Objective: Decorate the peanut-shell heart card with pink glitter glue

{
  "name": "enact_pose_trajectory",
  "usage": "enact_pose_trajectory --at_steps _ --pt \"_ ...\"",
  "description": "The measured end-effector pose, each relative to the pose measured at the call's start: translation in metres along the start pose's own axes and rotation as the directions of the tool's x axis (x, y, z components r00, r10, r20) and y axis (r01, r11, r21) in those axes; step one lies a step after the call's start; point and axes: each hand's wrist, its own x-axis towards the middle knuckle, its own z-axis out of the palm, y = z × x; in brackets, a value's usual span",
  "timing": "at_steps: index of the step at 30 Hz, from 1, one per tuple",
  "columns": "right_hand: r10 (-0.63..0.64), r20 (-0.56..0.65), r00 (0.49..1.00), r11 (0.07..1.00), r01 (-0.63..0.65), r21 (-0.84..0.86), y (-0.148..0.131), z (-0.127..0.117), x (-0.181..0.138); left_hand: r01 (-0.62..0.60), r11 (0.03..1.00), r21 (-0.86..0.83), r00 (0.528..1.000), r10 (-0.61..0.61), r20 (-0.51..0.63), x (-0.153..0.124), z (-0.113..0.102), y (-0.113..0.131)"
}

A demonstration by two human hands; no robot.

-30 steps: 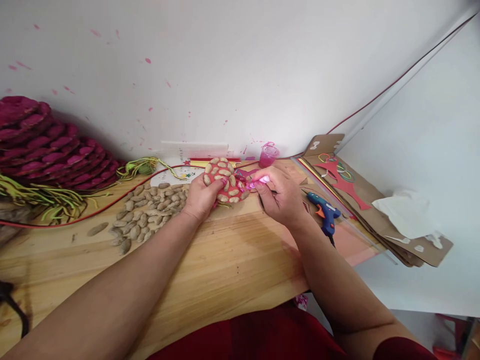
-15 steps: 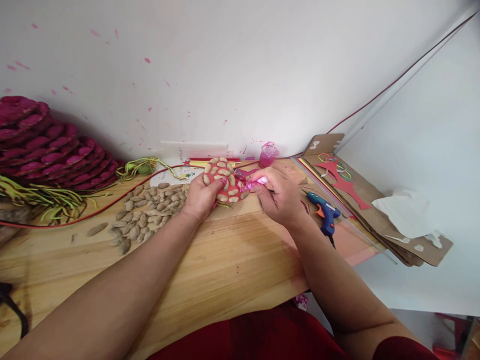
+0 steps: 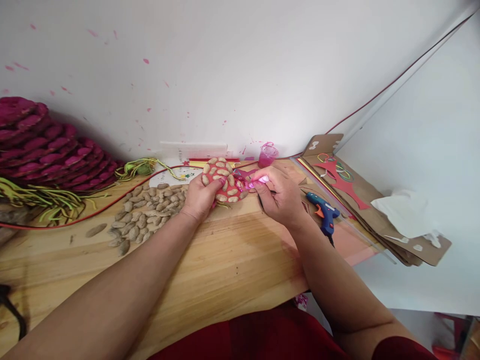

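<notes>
My left hand [image 3: 200, 197] grips a round red disc [image 3: 214, 188] studded with peanuts in their shells, thumb on its front face. Pink paint stains that thumb. My right hand [image 3: 279, 192] is closed around a pink-smeared paintbrush [image 3: 263, 179]. The brush's tip meets the right side of the disc, where some peanuts are wet with pink; the bristles are too small to make out. Behind my right hand stands a clear cup of pink paint [image 3: 267, 156]. Loose peanuts [image 3: 144, 210] lie in a heap left of my left hand.
Stacked magenta-painted discs [image 3: 56, 145] lean at the far left, with green and yellow yarn [image 3: 48, 200] beside them. A red cord [image 3: 112, 206] crosses the table. A blue glue gun [image 3: 326, 214], cardboard [image 3: 405, 240], red paper cut-outs [image 3: 350, 190] and white tissue [image 3: 405, 212] lie at right.
The brush tip has shifted slightly over the disc's right side, where more pink shows. The left hand keeps the disc almost still.
</notes>
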Motion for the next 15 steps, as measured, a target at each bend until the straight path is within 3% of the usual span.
enact_pose_trajectory --at_steps 9,15 --pt "0.089 -0.076 0.993 0.995 -0.085 0.045 0.0052 -0.0021 -0.0005 0.013 0.999 -0.036 1.0 -0.013 -0.008 -0.0001 0.0016 0.0026" --pt "0.205 -0.178 0.963 0.973 -0.181 0.14 0.0069 -0.0029 -0.0009 0.008 0.999 -0.033 0.999 -0.009 -0.04 0.0 0.0004 0.0033"
